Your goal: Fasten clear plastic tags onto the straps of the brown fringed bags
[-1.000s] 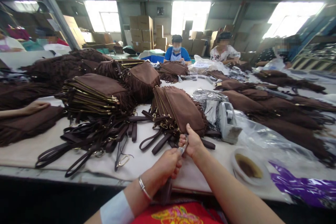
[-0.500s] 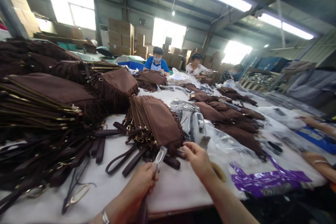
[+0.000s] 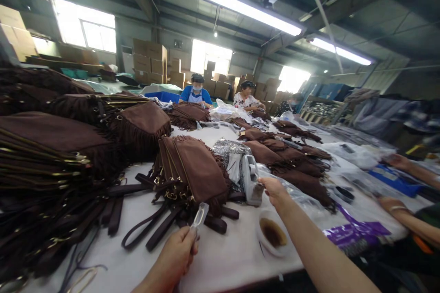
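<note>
My left hand (image 3: 180,252) is closed around a long metal ring or buckle (image 3: 200,216) covered in clear plastic, low over the near table edge. Whatever hangs below that fist is hidden. My right hand (image 3: 275,191) pinches at the front end of a grey tape dispenser (image 3: 250,178); anything between its fingertips is too small to make out. Beyond my left hand lies a stack of brown fringed bags (image 3: 197,165) with gold zips and clasps. Dark wrist straps (image 3: 165,233) spread from the stack toward me.
Larger piles of brown bags (image 3: 51,137) fill the left. More bags (image 3: 288,160) and clear plastic lie right of the dispenser. A round white-rimmed thing with a brown middle (image 3: 271,233) sits near a purple plastic piece (image 3: 357,233). A co-worker's arms (image 3: 409,219) reach in at right.
My right hand has moved from beside the bag stack to the tape dispenser. The left hand keeps hold of the plastic-covered ring. The view has shifted, uncovering the round brown-centred thing.
</note>
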Motion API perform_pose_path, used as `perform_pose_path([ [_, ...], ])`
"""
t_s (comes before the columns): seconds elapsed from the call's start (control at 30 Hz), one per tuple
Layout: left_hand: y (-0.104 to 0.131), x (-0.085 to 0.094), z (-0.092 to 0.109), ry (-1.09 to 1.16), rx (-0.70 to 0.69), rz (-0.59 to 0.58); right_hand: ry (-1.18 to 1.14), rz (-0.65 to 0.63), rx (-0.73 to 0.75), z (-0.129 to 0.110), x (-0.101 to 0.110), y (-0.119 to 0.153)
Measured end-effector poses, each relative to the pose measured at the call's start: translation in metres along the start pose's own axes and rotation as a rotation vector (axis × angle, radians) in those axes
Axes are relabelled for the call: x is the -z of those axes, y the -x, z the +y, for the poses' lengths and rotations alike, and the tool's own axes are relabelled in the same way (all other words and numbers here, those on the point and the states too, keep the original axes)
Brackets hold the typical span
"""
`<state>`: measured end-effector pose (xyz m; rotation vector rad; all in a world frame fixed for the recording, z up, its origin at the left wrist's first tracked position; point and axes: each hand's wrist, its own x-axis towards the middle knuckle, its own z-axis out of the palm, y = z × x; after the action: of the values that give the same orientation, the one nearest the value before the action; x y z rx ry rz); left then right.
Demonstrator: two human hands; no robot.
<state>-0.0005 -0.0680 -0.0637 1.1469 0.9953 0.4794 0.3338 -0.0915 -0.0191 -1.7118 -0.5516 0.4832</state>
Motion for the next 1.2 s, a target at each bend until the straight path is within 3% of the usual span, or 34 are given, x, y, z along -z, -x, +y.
perform_pose_path([
  [0.27,-0.003,-0.002,-0.003,0.001,0.010,-0.006,0.153,-0.030,-0.058,0.019,0.018,0.052],
  [0.43,-0.004,-0.003,-0.003,-0.030,0.003,-0.006,0.393,-0.045,0.005,0.020,0.020,0.036],
  [0.57,-0.001,0.000,-0.005,-0.091,-0.082,0.036,0.631,-0.080,0.123,0.009,0.026,0.023],
  [0.73,0.011,0.009,-0.001,-0.261,-0.201,0.091,0.799,-0.201,0.230,-0.005,0.025,0.051],
  [0.83,0.016,0.011,0.004,-0.356,-0.265,0.110,0.750,-0.486,0.271,-0.022,0.005,0.094],
  [0.97,0.021,0.009,0.004,-0.483,-0.373,0.147,0.544,-0.836,0.286,-0.048,-0.045,0.153],
  [1.07,0.023,0.008,0.001,-0.638,-0.437,0.185,0.500,-0.909,0.251,-0.056,-0.082,0.173],
  [1.2,0.025,0.012,-0.003,-0.827,-0.500,0.217,0.518,-0.896,0.128,-0.048,-0.112,0.169],
])
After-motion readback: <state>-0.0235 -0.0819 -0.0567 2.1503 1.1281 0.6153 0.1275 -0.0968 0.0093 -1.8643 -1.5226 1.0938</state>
